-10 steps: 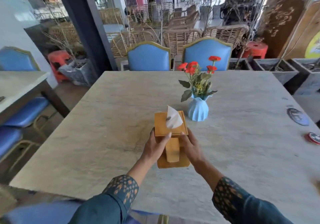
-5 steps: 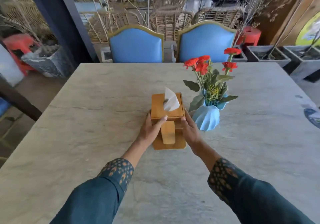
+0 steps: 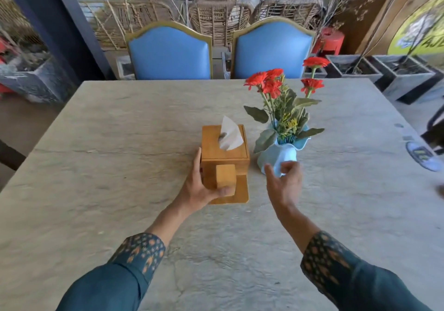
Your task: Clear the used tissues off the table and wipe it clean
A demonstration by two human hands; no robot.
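A wooden tissue box (image 3: pixel 224 148) stands mid-table on the pale stone table (image 3: pixel 120 166), with a white tissue (image 3: pixel 230 134) sticking out of its top. My left hand (image 3: pixel 199 188) grips the box's left side, thumb on the wooden block at its front. My right hand (image 3: pixel 284 185) is off the box, fingers apart, just in front of the light blue vase (image 3: pixel 280 157) of red flowers (image 3: pixel 271 82). No loose used tissues show on the table.
Two blue chairs (image 3: pixel 170 53) (image 3: pixel 271 51) stand at the far edge. Round coasters (image 3: pixel 420 155) lie at the right edge. Grey planters (image 3: pixel 403 75) sit beyond the right side, wicker chairs behind.
My right hand has let go of the tissue box and moved right toward the vase. My left hand stays on the box. The view has moved closer over the table.
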